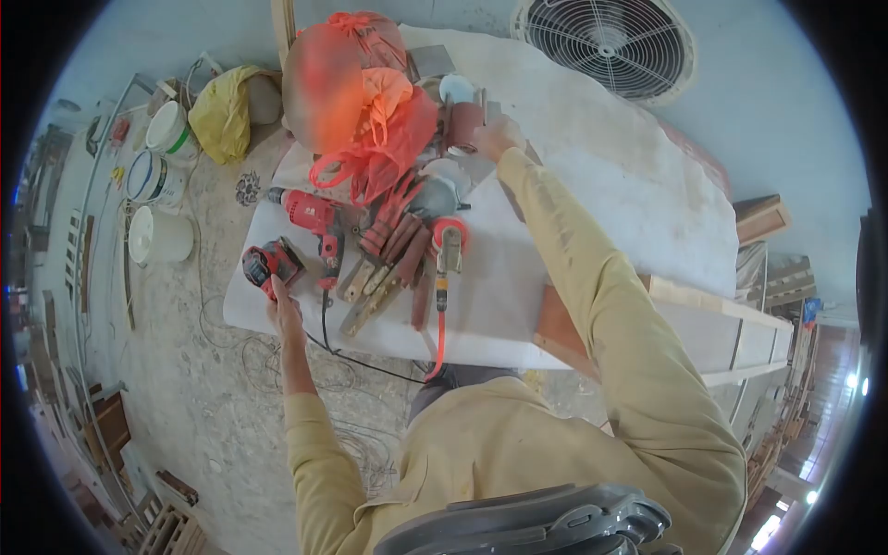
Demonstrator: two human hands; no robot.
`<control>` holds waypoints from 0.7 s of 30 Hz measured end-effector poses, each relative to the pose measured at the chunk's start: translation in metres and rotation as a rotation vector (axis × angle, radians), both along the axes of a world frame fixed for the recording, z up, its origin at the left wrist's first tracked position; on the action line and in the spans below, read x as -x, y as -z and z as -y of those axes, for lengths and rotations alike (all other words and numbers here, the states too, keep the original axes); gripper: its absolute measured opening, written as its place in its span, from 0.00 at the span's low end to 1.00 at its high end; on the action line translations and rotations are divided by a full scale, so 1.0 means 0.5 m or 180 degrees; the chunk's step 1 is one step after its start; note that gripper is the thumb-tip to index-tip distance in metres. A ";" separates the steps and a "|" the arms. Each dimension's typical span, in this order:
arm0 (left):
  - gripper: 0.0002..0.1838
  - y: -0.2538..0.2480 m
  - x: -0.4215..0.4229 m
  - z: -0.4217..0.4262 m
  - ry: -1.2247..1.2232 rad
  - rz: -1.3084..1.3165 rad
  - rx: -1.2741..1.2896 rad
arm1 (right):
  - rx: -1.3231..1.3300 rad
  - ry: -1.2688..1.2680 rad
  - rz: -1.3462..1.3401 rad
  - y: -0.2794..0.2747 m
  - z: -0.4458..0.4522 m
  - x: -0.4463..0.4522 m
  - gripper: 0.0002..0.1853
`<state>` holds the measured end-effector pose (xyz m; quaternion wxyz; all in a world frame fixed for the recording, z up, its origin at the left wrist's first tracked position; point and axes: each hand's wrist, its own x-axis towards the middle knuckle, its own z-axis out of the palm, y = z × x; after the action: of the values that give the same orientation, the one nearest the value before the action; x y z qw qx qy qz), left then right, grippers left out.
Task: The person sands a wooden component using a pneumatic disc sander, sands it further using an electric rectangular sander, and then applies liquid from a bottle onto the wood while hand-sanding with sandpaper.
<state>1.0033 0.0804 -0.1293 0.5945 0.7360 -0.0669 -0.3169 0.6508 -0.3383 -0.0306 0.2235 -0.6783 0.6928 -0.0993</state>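
Observation:
My left hand (pixel 284 310) is closed on a red-and-black palm sander (pixel 270 263) at the left edge of the white-covered table (pixel 398 335). A red corded drill (pixel 312 214) lies just to its right. My right hand (pixel 500 138) reaches to the far side of the table, fingers curled against a reddish-brown roll (pixel 464 124) that looks like sandpaper; what they grip is partly hidden. Nearer me lie red-and-grey gloves (pixel 388 217), several worn wooden-looking strips (pixel 373 302) and a round air sander (pixel 449 242) on an orange hose (pixel 437 347).
Orange-red plastic bags (pixel 393 102) are heaped at the back of the table. White buckets (pixel 161 235) and a yellow bag (pixel 222 116) stand on the floor to the left. A large fan (pixel 606 50) is behind. A wooden frame (pixel 712 328) adjoins the table's right side. Cables trail across the floor.

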 end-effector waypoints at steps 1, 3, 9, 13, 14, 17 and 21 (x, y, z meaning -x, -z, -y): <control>0.25 0.000 0.002 0.001 0.0011 -0.0062 -0.0114 | 0.0066 -0.0106 -0.0034 0.007 0.027 0.008 0.29; 0.26 0.002 0.007 -0.001 -0.0012 -0.0114 -0.0255 | 0.0105 -0.0244 -0.0052 0.034 0.084 0.015 0.30; 0.29 0.001 0.022 0.015 -0.0083 0.0020 -0.0642 | 0.0248 -0.0444 0.0256 0.042 0.171 -0.014 0.24; 0.31 0.003 0.028 0.025 -0.0046 0.0117 -0.0746 | 0.0297 -0.0459 0.0196 0.112 0.244 -0.022 0.24; 0.32 0.005 0.028 0.025 -0.0027 0.0189 -0.0803 | 0.0421 -0.0438 0.0150 0.134 0.264 -0.021 0.24; 0.32 0.007 0.032 0.021 -0.0038 0.0254 -0.0821 | 0.0567 -0.0547 -0.0049 0.111 0.312 -0.007 0.26; 0.31 0.019 0.040 0.011 0.0098 0.0338 -0.0905 | 0.1397 -0.0774 -0.0275 0.026 0.453 0.063 0.26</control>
<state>0.9832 0.0748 -0.1388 0.4750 0.8274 -0.0640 -0.2928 0.6191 -0.5649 -0.0437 0.0513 -0.7926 0.5769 -0.1907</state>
